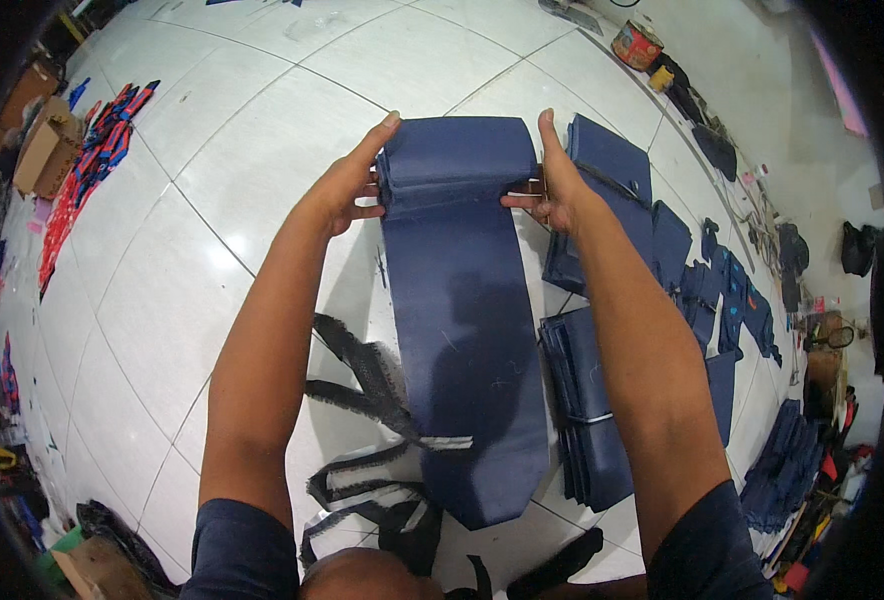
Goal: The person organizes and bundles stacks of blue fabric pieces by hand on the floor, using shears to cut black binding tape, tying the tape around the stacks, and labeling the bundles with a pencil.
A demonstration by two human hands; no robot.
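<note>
A long navy blue panel (472,330), smooth like coated cloth, lies lengthwise before me on the tiles. Its near end tapers to a blunt point, and its far end is folded over into a thick flap. My left hand (347,185) grips the flap's left edge, thumb on the outside and fingers curled under. At the opposite edge my right hand (562,190) does the same, thumb raised and fingertips tucked beneath. Black mesh strips (362,385) sprawl beside the panel's left side, and a short whitish strip (447,442) rests across its lower part.
To the right sit a tied stack of navy panels (587,440) and a farther navy stack (612,165). More dark blue pieces (737,290) trail toward the wall. Red and blue patterned strips (112,140) and a cardboard box (50,150) are at far left; a tin (637,45) stands far right.
</note>
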